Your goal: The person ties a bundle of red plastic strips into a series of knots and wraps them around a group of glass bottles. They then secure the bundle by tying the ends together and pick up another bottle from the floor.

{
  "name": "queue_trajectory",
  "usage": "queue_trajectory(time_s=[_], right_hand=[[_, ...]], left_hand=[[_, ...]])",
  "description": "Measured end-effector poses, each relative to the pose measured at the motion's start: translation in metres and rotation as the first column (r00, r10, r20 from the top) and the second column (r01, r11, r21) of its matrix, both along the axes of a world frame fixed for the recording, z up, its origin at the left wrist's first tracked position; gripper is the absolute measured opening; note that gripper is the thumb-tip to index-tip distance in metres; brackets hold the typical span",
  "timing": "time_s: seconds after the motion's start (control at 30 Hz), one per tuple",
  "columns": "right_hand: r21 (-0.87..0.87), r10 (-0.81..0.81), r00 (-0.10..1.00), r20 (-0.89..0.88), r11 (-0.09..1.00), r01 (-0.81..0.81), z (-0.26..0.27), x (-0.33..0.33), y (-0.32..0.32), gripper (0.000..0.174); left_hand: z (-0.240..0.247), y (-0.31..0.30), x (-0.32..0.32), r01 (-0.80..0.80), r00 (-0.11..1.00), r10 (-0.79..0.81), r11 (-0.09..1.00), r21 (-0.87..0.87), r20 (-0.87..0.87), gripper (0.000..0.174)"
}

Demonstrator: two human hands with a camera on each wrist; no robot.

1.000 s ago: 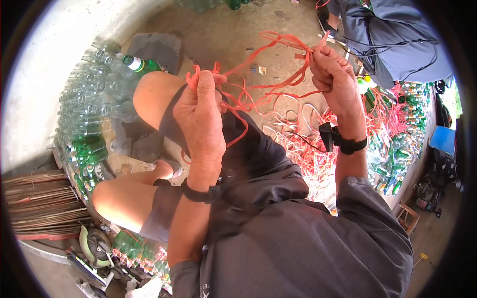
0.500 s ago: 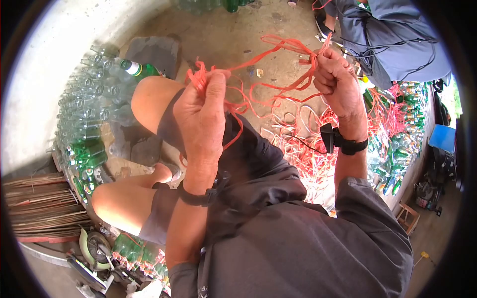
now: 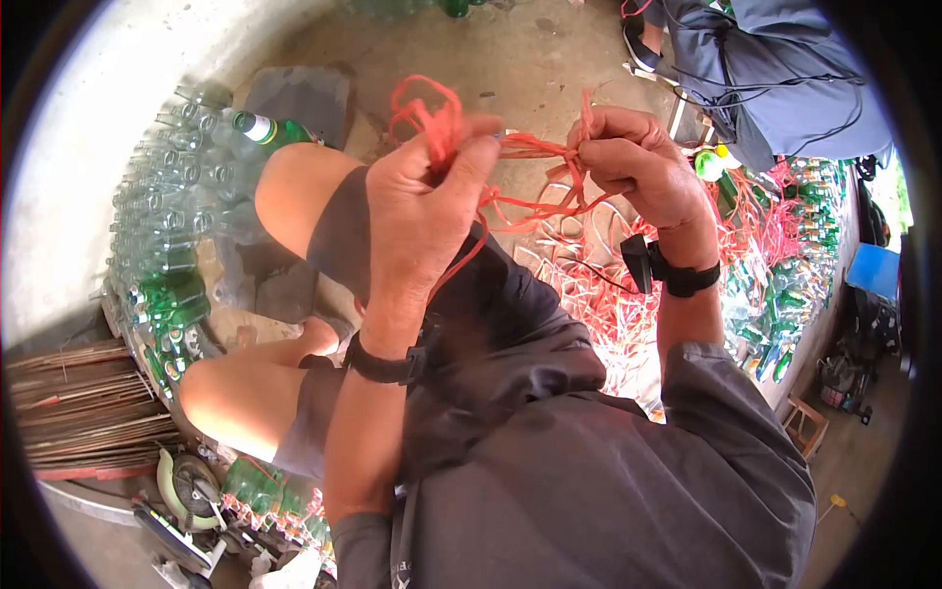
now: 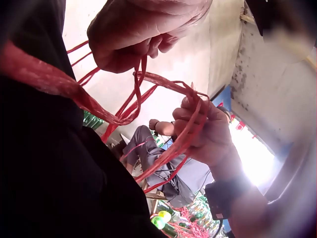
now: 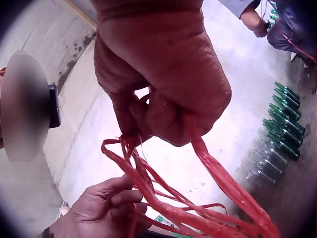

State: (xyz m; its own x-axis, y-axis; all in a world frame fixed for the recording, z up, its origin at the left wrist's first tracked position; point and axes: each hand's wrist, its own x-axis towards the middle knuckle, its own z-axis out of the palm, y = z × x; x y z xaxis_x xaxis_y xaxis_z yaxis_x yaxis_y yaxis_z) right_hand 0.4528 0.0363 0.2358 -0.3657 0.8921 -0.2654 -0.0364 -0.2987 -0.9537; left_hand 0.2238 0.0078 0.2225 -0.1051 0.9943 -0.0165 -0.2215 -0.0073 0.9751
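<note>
Gripped in my left hand (image 3: 424, 214) and right hand (image 3: 648, 172), twine (image 3: 572, 156) spans above the floor (image 3: 535, 54), bottles (image 3: 182, 177) either side, its left loops (image 3: 444, 130) blurred.

A pale wall (image 3: 59, 177) is seen rising beside a brown, marked floor (image 3: 520, 54), on which a flat dark slab (image 3: 299, 103) is placed. In the left wrist view, another wall stretch (image 4: 265, 74) is blotched, and a bright opening (image 4: 253, 154) is flooded with white light.
</note>
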Motion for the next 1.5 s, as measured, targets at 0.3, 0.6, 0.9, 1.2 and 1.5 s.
queue_trajectory(time_s=[0.3, 0.6, 0.9, 1.2, 1.5], right_hand=[[0.063, 0.106, 0.969, 0.224, 0.99, -0.124, 0.007, -0.014, 0.002, 0.011], [0.124, 0.115, 0.926, 0.359, 0.978, -0.17, 0.006, -0.017, -0.001, 0.019], [0.413, -0.188, 0.919, 0.346, 0.91, 0.031, -0.002, -0.026, -0.01, 0.025], [0.759, -0.325, 0.846, 0.422, 0.638, -0.133, 0.016, -0.053, -0.034, 0.017], [0.777, -0.359, 0.874, 0.326, 0.628, -0.032, -0.015, -0.063, -0.031, 0.008]], left_hand=[[-0.006, -0.007, -0.003, 0.277, 0.943, -0.289, 0.956, -0.093, -0.163, 0.017], [-0.015, -0.008, -0.009, 0.187, 0.973, -0.188, 0.982, -0.022, -0.132, 0.01], [-0.015, -0.014, -0.016, 0.213, 0.961, -0.176, 0.963, -0.165, 0.213, 0.01], [-0.022, -0.016, -0.016, 0.197, 0.95, -0.155, 0.971, -0.136, 0.269, 0.011], [-0.022, -0.02, -0.015, 0.244, 0.928, -0.183, 0.956, -0.16, 0.325, 0.011]])
